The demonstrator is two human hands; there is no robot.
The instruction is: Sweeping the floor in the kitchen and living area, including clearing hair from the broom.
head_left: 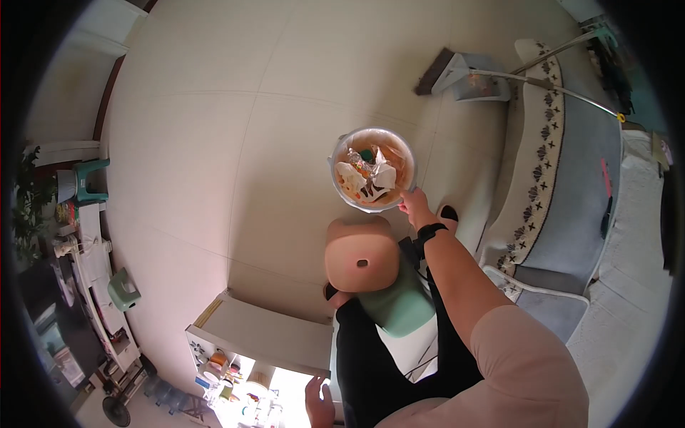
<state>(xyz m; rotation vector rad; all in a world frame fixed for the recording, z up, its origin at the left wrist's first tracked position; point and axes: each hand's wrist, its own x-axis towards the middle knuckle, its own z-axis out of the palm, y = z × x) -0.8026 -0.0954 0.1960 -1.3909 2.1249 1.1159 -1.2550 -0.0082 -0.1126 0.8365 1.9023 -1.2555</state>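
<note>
Item: round waste bin (367, 207), pale rim, lined, crumpled paper (384, 173) inside; circular mouth, so no long axis shows. Place: over the floor (178, 178), toward its edge beside the sofa (581, 200), just beyond the far edge of the pink stool (360, 242); whether the base rests on the floor, you cannot tell. Right hand (415, 205): your nearer one, fingers closed on the rim's near right, bin lying ahead and to their left. Left hand (319, 402): well apart, fingers parted, apparently holding nothing, near the table's (264, 324) right edge.
</note>
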